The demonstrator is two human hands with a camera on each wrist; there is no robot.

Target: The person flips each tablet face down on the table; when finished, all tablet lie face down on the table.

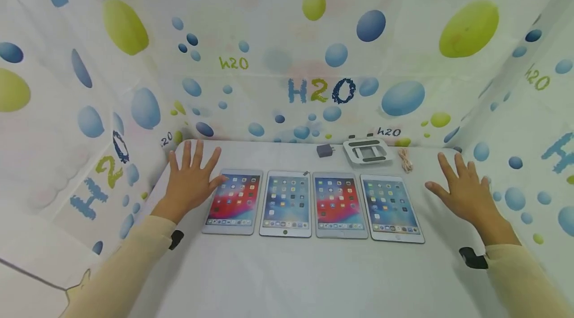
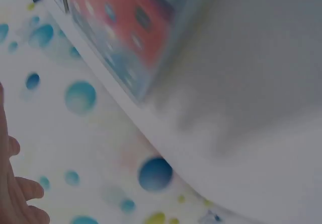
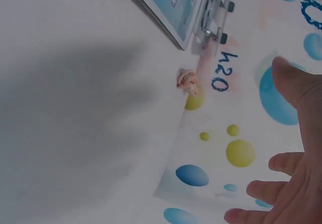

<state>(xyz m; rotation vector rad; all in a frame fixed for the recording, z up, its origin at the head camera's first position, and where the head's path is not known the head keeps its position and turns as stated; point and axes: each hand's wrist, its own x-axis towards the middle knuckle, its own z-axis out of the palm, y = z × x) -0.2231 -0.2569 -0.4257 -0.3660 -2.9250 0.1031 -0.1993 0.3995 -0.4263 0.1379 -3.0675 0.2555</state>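
Observation:
Several white tablets with lit home screens lie side by side on the white table. My left hand (image 1: 190, 183) is spread out, fingers straight, above the leftmost tablet (image 1: 235, 201); its thumb overlaps that tablet's upper left corner in the head view. To the right of the rightmost tablet (image 1: 392, 208), my right hand (image 1: 468, 193) is held with fingers spread and nothing in it. Between these lie a tablet with a blue-grey screen (image 1: 285, 203) and one with a red and blue screen (image 1: 339, 203). Both hands cast shadows on the tabletop.
Behind the tablets are a dark charger plug (image 1: 325, 150), a white folding stand (image 1: 367, 151) with dark pads, and a bundled pinkish cable (image 1: 405, 159). A white curtain (image 1: 269, 24) with blue and green dots and H2O lettering rises around the table's back and sides.

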